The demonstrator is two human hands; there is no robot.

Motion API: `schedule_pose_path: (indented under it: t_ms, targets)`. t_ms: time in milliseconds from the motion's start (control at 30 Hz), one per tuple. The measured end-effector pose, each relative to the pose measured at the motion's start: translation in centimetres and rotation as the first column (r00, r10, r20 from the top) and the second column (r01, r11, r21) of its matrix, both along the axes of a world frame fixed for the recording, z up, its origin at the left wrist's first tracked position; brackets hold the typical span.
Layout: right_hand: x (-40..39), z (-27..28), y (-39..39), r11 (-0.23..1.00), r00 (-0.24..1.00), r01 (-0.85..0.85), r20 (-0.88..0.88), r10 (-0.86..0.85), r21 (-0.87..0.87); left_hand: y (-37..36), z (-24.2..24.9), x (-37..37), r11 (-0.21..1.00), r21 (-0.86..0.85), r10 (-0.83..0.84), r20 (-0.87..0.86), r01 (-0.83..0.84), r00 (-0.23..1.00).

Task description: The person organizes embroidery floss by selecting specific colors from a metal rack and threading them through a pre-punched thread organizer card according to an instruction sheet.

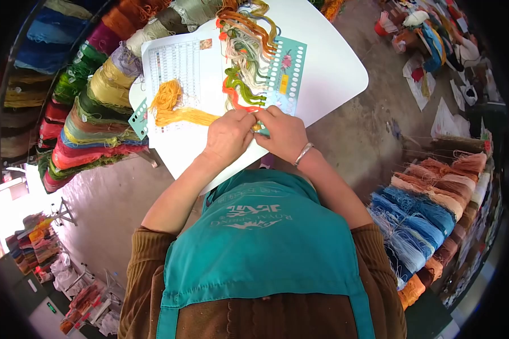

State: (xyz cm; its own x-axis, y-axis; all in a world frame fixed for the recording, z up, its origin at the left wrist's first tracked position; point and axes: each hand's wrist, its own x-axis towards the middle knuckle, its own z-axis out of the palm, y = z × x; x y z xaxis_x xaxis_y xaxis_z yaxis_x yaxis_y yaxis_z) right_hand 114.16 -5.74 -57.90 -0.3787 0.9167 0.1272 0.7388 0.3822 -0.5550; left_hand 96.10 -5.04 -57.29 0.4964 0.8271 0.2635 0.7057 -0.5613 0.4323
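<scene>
My left hand (227,135) is closed on yellow embroidery thread (192,116), which trails left to a loose yellow bundle (167,95) on the white table. My right hand (283,134), with a silver bangle at its wrist, meets the left at the lower end of a green thread card (291,53). Its fingers are pinched where a bit of yellow shows, but their tips are partly hidden. The card has rows of white holes and a printed flower. Brown, cream, green and red thread hanks (246,51) hang along its left side, the lowest red one just above my fingers.
A printed colour chart sheet (181,59) lies under the yellow bundle on the white table (336,68). Thick coloured hanks (110,85) hang on a rack at left. More hanks (418,209) sit on a rack at right. Another person (466,51) is at upper right.
</scene>
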Motion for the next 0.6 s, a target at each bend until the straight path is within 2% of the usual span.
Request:
schedule_pose_path:
  t_ms: [200, 367, 467, 600]
  targets:
    - [0.1, -0.1, 0.0, 1.0, 1.0, -0.01, 0.005, 0.01, 0.004, 0.6, 0.0, 0.0, 0.999, 0.033, -0.034, -0.031, 0.035, 0.999]
    - [0.1, 0.1, 0.0, 1.0, 1.0, -0.001, 0.005, 0.001, -0.015, 1.0, 0.1, -0.6, 0.989, 0.126, -0.059, -0.13, 0.076, 0.99]
    - [0.2, 0.0, 0.0, 1.0, 1.0, -0.008, -0.015, 0.007, -0.013, 0.8, 1.3, -1.0, 0.994, 0.075, -0.071, -0.078, 0.077, 0.994]
    - [0.0, 0.0, 0.1, 1.0, 1.0, -0.012, -0.017, 0.011, -0.017, 0.8, 0.7, -0.9, 0.989, 0.115, -0.085, -0.076, 0.093, 0.994]
